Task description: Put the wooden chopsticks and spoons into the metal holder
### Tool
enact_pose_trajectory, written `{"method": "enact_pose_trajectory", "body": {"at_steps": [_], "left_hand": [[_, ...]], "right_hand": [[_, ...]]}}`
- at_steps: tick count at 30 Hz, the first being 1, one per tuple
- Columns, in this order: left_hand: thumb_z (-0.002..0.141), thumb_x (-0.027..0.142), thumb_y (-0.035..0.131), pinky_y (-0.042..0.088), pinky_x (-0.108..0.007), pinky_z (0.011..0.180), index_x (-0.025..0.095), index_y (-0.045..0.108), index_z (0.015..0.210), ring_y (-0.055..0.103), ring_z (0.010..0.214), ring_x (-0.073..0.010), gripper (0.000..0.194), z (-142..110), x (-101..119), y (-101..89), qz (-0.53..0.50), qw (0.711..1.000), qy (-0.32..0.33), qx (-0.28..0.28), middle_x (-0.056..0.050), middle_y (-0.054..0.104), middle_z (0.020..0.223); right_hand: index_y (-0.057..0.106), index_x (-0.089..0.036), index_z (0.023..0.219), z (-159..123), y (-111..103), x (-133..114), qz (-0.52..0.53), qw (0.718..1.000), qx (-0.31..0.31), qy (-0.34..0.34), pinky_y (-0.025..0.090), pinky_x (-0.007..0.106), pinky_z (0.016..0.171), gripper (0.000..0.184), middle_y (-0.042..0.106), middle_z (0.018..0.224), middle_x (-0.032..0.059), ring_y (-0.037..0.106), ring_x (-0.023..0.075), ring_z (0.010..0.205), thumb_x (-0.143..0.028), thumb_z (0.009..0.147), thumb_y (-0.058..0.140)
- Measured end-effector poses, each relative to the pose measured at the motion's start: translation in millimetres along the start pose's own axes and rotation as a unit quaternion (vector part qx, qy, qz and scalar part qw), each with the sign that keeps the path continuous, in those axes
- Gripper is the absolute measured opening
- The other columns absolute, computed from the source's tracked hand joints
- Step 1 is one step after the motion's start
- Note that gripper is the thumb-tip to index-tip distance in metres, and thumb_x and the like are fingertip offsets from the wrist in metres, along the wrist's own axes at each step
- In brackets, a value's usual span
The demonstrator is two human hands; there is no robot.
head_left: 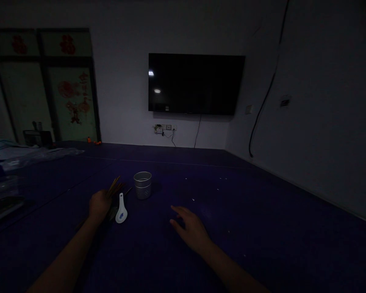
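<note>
My left hand [99,205] is closed around a bundle of thin brown chopsticks [114,187], whose ends fan out beyond the fingers. Just to its right, a white soup spoon [121,211] with a blue mark in its bowl lies on the dark blue surface. A dark, slim utensil, partly hidden, lies by the spoon; its kind is unclear. Beyond the spoon stands an upright silver metal cup [143,187] with small holes near its base. Apart from all of these, my right hand [190,228] hovers low over the surface, thumb and fingers spread, holding nothing.
Small white scraps [193,200] dot the blue surface [262,228] on the right. Clear plastic wrapping [42,156] and a transparent container [3,186] lie at the left. A television [195,83] hangs on the far wall, with sockets and cables below it.
</note>
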State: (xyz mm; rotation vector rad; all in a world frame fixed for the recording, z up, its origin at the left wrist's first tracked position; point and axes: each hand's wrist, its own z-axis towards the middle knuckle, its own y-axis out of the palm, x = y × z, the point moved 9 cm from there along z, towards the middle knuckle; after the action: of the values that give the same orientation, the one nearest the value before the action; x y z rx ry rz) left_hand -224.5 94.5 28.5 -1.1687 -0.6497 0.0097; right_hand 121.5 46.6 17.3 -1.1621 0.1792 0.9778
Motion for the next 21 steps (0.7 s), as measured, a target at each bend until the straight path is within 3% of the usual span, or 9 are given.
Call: {"method": "enact_pose_trajectory", "body": {"at_steps": [6,13,21], "left_hand": [[0.087,0.036,0.045,0.036,-0.026,0.055,0.008,0.068,0.099,0.064,0.076,-0.0237,0.039,-6.0,7.2,-14.4,-0.031,0.999,0.006,0.015,-0.016,0.07,0.09],[0.087,0.034,0.044,0.036,-0.024,0.053,0.007,0.069,0.095,0.064,0.074,-0.0234,0.037,-13.2,20.6,-31.2,0.002,0.999,0.044,0.03,-0.014,0.069,0.083],[0.079,0.026,0.054,0.039,-0.024,0.054,0.01,0.07,0.093,0.066,0.074,-0.0239,0.027,-21.3,29.9,-49.1,-0.073,0.993,0.065,0.069,-0.011,0.071,0.083]], "right_hand": [[0.055,-0.023,0.127,0.3,0.0,-0.7,-0.002,1.0,0.0,-0.004,0.046,0.036,0.093,0.044,0.059,0.126,0.0077,0.06,0.0208,0.105,-0.037,0.086,0.052],[0.055,-0.024,0.128,0.5,1.4,0.6,0.0,1.0,-0.001,-0.002,0.045,0.037,0.093,0.045,0.059,0.126,0.0081,0.06,0.0217,0.104,-0.039,0.086,0.052],[0.055,-0.024,0.127,0.2,-0.3,-1.3,0.004,1.0,-0.004,0.005,0.045,0.036,0.092,0.044,0.059,0.126,0.0078,0.061,0.0212,0.102,-0.038,0.085,0.053]]}}
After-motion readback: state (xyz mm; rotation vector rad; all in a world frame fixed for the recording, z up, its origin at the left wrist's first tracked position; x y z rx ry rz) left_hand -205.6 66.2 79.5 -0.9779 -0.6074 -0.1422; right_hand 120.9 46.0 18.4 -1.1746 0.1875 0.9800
